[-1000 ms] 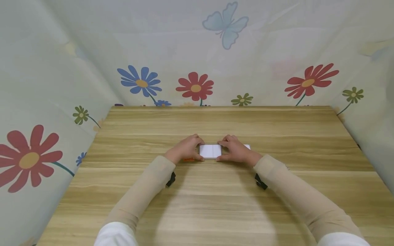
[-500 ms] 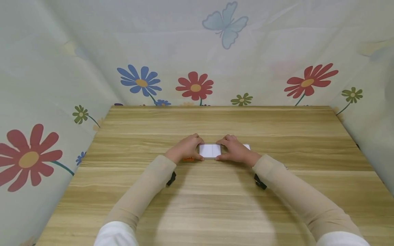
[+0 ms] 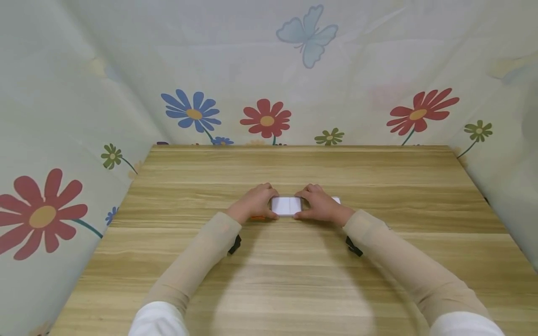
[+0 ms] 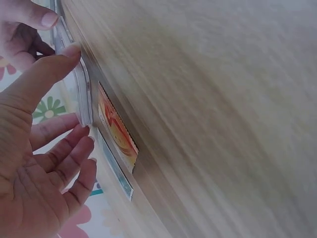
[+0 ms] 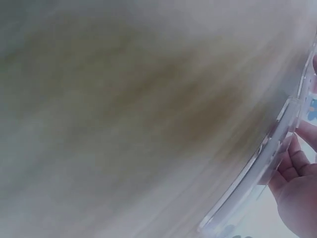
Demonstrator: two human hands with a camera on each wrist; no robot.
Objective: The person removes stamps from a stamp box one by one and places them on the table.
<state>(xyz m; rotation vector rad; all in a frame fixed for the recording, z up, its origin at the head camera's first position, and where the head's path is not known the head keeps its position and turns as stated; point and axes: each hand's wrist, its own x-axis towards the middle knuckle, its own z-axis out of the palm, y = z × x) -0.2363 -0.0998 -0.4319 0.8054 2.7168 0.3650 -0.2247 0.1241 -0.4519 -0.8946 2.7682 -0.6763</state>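
Both hands hold a flat, clear-edged rectangular case (image 3: pixel 286 206) with a white face and a faint line across it. My left hand (image 3: pixel 254 203) pinches its left end, thumb at the near corner and a finger at the far one. At the right end, my right hand (image 3: pixel 321 204) grips the same way. In the left wrist view the case (image 4: pixel 83 91) appears as thin, clear layers, the left thumb on its edge. Beside the left hand lies an orange stamp-like piece (image 4: pixel 118 130) with a serrated edge, next to a teal piece (image 4: pixel 116 166).
A second clear case (image 5: pixel 247 171) lies under my right hand, mostly hidden in the head view. The wood-grain table (image 3: pixel 290 168) meets a flower-printed cloth backdrop (image 3: pixel 235 70) behind and at both sides. Black wrist straps (image 3: pixel 354 246) hang below the sleeves.
Both hands keep their hold on the case, which stays nearly in place. Only a slight shift of the head view shows.
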